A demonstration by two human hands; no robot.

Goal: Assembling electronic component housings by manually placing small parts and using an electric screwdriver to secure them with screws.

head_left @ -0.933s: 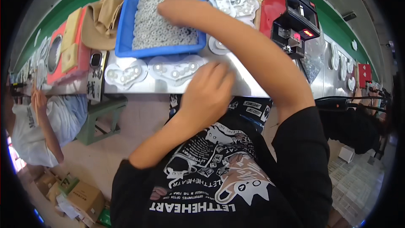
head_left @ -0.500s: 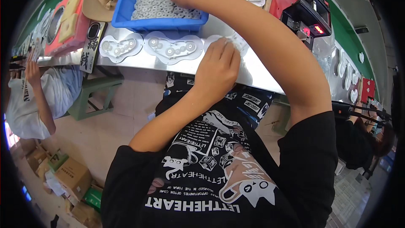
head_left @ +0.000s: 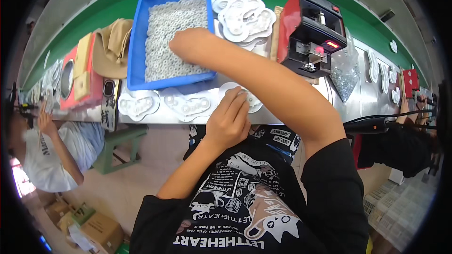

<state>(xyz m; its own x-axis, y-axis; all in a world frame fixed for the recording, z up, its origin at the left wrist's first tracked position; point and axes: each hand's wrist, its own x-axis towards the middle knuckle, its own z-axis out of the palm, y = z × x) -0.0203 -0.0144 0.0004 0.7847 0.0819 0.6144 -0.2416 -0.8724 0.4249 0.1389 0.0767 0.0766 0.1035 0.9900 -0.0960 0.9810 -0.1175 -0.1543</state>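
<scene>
My right hand (head_left: 192, 46) reaches into a blue plastic bin (head_left: 170, 84) filled with small white toothed gears (head_left: 176, 16). Its fingers are curled down toward the gears and hidden behind the hand. My left hand (head_left: 228, 121) is at the table's near edge, fingertips pressed together over a white plate (head_left: 254, 105). What those fingertips hold, if anything, cannot be made out. To the left, along the bin's near side, lie a curved white plate with gears (head_left: 187, 104) and another such plate (head_left: 138, 104).
Stacked white plates (head_left: 246, 19) lie right of the bin. Beyond them stands a red and black machine (head_left: 313, 30) with a lit display, then a clear bag (head_left: 345, 73). A tan cap (head_left: 113, 49) and a pink box (head_left: 82, 75) sit left. Co-workers (head_left: 59, 148) sit at both sides.
The view has tilted up, so the bin and table appear lower and more of the green back shows. My right hand remains in the bin, my left at the plate.
</scene>
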